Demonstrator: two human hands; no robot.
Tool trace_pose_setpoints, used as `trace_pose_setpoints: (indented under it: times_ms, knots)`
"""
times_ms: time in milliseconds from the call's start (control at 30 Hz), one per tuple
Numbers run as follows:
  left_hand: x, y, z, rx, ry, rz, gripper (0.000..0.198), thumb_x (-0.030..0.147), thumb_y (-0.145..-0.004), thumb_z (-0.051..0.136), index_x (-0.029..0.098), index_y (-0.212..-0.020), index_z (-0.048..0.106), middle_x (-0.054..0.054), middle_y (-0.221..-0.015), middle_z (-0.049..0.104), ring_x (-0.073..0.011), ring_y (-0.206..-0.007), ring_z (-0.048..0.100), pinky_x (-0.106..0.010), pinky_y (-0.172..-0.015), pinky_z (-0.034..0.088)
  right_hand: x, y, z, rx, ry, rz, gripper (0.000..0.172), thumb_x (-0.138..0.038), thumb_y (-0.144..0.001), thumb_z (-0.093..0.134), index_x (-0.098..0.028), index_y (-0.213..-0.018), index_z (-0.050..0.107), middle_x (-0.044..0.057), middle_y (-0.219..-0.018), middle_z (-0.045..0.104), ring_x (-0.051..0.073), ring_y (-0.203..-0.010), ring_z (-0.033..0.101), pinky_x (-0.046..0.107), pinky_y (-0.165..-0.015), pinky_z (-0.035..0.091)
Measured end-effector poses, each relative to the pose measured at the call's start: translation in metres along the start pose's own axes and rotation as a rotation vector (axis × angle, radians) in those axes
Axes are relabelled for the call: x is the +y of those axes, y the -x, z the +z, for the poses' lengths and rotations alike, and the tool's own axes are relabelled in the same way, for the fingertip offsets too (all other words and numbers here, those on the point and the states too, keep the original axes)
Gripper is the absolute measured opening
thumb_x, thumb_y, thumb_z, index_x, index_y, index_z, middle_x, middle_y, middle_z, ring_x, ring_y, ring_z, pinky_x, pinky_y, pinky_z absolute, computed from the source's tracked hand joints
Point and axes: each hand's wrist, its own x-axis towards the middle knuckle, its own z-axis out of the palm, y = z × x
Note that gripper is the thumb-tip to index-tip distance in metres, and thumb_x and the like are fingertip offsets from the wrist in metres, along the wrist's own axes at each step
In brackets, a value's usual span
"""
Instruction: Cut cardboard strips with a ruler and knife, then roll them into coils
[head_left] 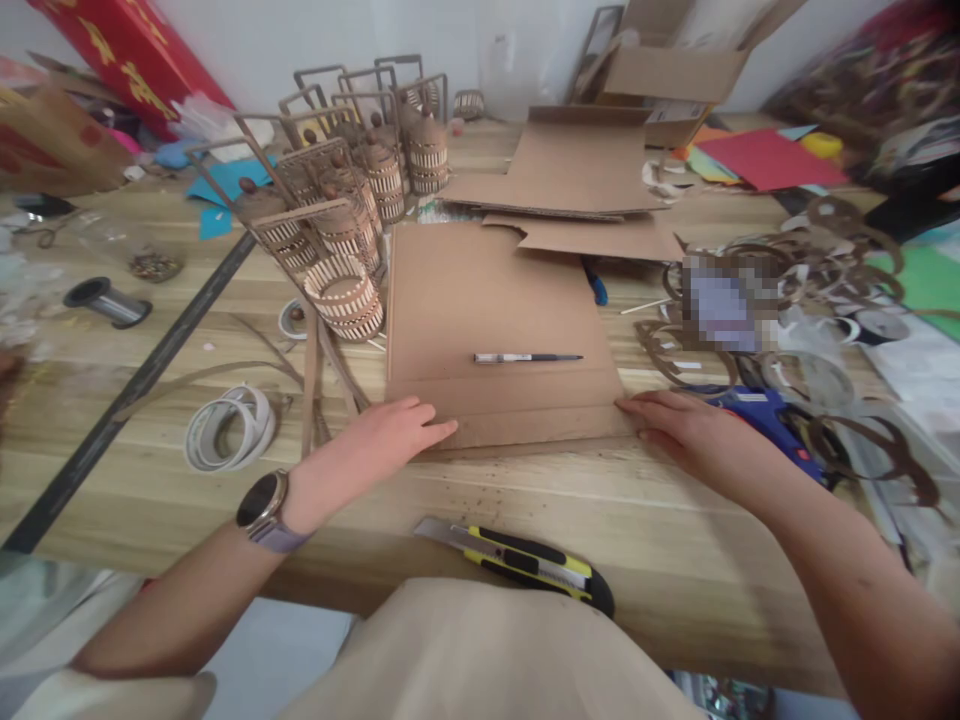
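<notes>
left hand [390, 428] laid flat, open, on cardboard sheet's [495, 320] near left corner | right hand [686, 425] flat, open, pressed at near right corner | pen [525, 357] rested mid-sheet

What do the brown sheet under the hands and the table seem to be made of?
The brown sheet looks like cardboard: matte, uncoated, with a straight crease across its near part. The table seems wooden: pale planks with visible grain and seams, finish unclear.
</notes>
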Motion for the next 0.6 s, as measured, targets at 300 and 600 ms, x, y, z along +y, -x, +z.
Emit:
trace_pose_setpoints:
  times_ms: [300,600]
  knots:
    - [0.010,-0.028,-0.018,-0.075,-0.302,0.157,0.081,-0.009,-0.085,0.043,0.038,-0.151,0.033,-0.005,-0.099,0.063,-0.0183,-0.074,0.062,-0.028,-0.063,0.044,-0.008,-0.003,-0.011,-0.068,0.044,0.003,0.044,-0.013,-0.086,0.041,-0.020,-0.123,0.065,0.012,-0.118,0.069,0.026,-0.105,0.068,0.042,-0.091,0.056]
    - [-0.002,-0.082,-0.028,-0.039,-0.205,0.481,0.102,-0.001,-0.066,0.068,0.034,-0.153,0.028,0.000,-0.164,0.022,-0.0324,-0.143,0.036,-0.046,-0.110,0.037,-0.012,-0.004,-0.010,-0.095,0.075,0.030,0.046,-0.009,-0.085,0.043,-0.015,-0.126,0.063,0.015,-0.118,0.068,0.028,-0.104,0.067,0.043,-0.089,0.056]
